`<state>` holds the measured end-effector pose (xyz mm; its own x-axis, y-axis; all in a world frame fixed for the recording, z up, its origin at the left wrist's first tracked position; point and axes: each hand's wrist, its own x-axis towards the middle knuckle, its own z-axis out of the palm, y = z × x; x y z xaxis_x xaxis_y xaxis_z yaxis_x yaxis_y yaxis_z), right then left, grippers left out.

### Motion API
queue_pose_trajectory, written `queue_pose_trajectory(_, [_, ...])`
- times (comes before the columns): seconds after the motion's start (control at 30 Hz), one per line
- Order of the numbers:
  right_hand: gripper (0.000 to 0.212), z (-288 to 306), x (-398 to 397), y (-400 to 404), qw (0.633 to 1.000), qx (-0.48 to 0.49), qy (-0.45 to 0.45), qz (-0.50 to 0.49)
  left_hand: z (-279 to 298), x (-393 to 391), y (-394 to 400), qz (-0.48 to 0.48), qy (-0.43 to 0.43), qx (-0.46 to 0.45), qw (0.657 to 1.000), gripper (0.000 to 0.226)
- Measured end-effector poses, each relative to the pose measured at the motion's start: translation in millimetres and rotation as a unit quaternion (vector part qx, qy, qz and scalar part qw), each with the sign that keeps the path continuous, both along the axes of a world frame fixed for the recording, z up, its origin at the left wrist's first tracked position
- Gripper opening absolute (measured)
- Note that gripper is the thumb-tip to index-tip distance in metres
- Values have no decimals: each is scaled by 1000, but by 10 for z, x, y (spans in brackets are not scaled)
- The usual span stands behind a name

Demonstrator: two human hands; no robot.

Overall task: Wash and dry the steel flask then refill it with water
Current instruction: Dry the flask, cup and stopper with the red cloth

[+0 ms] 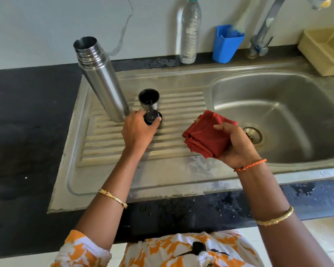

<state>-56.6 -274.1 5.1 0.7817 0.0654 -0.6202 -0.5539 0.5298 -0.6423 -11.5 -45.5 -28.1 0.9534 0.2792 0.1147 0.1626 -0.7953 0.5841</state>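
Flask (102, 81) stands on drainboard (123, 170), cup (148, 98) right of it, basin (278, 112) farther right

One steel flask (102, 79), one cup lid (149, 99), one black stopper (152, 116) and one red cloth (204, 135) are counted. Two hands, one plastic bottle (190, 31), one blue holder (227, 44), one tap (264, 31) and three bangles are seen.

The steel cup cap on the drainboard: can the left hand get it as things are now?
Probably not at once. The left hand already grips the black stopper, so it is occupied. The cup cap stands just behind it, with nothing between, so it looks reachable once the stopper is released.
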Motion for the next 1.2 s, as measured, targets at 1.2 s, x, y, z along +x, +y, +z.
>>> queue_pose_trajectory(1.2, [67,-236,281,-1833,692,-562,-445,85,187,-48,-2791,57,158,-712,682,15])
